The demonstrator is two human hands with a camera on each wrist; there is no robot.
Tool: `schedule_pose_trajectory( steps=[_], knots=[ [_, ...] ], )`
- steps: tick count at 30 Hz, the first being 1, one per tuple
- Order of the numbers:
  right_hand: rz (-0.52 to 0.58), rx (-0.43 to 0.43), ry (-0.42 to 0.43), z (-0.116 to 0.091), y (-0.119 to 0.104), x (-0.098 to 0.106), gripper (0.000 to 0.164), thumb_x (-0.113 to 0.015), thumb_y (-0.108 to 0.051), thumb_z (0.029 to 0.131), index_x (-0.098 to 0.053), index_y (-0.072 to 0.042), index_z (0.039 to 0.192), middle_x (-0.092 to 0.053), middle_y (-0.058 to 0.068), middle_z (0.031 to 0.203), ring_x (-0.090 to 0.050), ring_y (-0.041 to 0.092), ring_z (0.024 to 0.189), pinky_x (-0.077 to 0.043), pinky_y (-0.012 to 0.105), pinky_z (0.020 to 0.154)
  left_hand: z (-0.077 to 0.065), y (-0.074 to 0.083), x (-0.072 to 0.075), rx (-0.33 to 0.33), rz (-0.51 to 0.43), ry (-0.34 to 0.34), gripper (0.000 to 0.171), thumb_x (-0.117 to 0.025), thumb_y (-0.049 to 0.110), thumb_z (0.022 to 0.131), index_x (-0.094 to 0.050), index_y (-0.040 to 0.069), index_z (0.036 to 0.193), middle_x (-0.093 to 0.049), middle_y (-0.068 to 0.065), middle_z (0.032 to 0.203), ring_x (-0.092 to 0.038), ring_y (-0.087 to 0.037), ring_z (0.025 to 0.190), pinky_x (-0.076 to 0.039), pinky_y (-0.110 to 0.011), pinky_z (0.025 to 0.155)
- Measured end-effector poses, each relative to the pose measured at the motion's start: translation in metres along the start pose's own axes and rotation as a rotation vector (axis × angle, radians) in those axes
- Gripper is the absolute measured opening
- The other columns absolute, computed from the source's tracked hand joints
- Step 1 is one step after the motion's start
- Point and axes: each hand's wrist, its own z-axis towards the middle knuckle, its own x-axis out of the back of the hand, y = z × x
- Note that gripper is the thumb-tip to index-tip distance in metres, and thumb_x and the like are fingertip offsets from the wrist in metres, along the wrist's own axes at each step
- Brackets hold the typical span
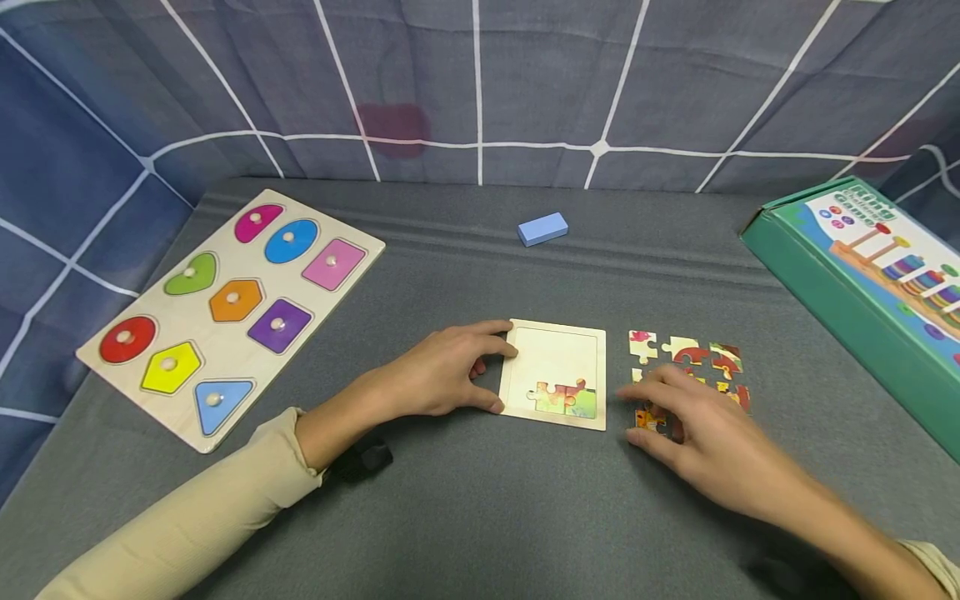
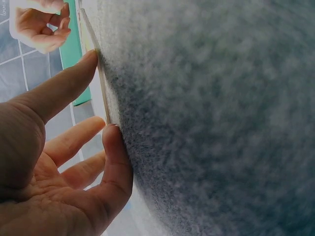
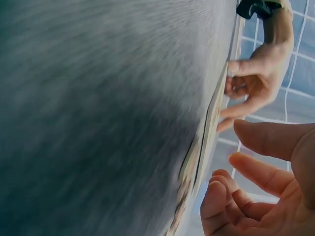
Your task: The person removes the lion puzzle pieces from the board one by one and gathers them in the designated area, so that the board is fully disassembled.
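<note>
A square wooden puzzle tray (image 1: 555, 354) lies at the middle of the table, with joined jigsaw pieces (image 1: 564, 400) in its lower right corner. My left hand (image 1: 450, 367) touches the tray's left edge, thumb near the lower corner and fingertips along the upper part; in the left wrist view its fingers (image 2: 118, 152) rest against the thin edge. To the right of the tray lie several loose jigsaw pieces (image 1: 684, 348). Over the nearer ones hovers my right hand (image 1: 697, 437), thumb and fingers apart, partly hiding them. Nothing shows between its fingertips in the right wrist view.
A wooden shape board (image 1: 247, 346) with colourful knobbed pieces lies at the left. Behind the tray sits a small blue block (image 1: 543, 229). A green toy box (image 1: 847, 308) stands at the right. Checked cloth (image 1: 420, 83) hangs along the back.
</note>
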Motion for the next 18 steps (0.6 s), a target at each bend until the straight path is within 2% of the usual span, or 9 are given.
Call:
schedule_pose_trajectory(
  steps=[3,7,12,18],
  knots=[
    [0.038,0.026,-0.008,0.008,-0.008,-0.003,0.037,-0.083,-0.011,0.079,-0.070,-0.016,0.113,-0.057,-0.013,0.098,-0.048,0.005,0.074,-0.040,0.024,0.063,0.000,0.000,0.000,-0.002,-0.001,0.003,0.062,-0.086,0.026,0.078,-0.062,0.007,0.132,-0.038,-0.011,0.154,-0.054,-0.016,0.096,-0.043,-0.037,0.090],
    [0.079,0.035,-0.044,0.018,-0.018,-0.008,0.036,-0.080,-0.013,0.083,-0.068,-0.017,0.117,-0.059,-0.012,0.100,-0.050,0.006,0.079,-0.042,0.026,0.065,0.000,0.000,0.000,-0.001,-0.005,0.002,0.062,-0.086,0.026,0.078,-0.062,0.008,0.132,-0.038,-0.011,0.154,-0.054,-0.016,0.096,-0.043,-0.037,0.090],
    [0.078,0.038,-0.093,0.030,-0.026,-0.014,0.039,-0.079,-0.016,0.085,-0.066,-0.017,0.121,-0.060,-0.011,0.101,-0.052,0.007,0.080,-0.043,0.030,0.069,0.000,0.000,0.001,0.001,-0.010,-0.003,0.061,-0.085,0.027,0.079,-0.062,0.008,0.133,-0.038,-0.010,0.154,-0.054,-0.013,0.091,-0.044,-0.034,0.086],
    [0.073,0.071,-0.106,0.037,-0.030,-0.020,0.038,-0.077,-0.016,0.085,-0.067,-0.014,0.121,-0.062,-0.011,0.097,-0.053,0.006,0.080,-0.044,0.032,0.071,-0.001,0.001,0.002,0.000,-0.016,-0.001,0.062,-0.085,0.027,0.079,-0.062,0.008,0.133,-0.038,-0.009,0.154,-0.054,-0.011,0.089,-0.044,-0.032,0.084]
  ],
)
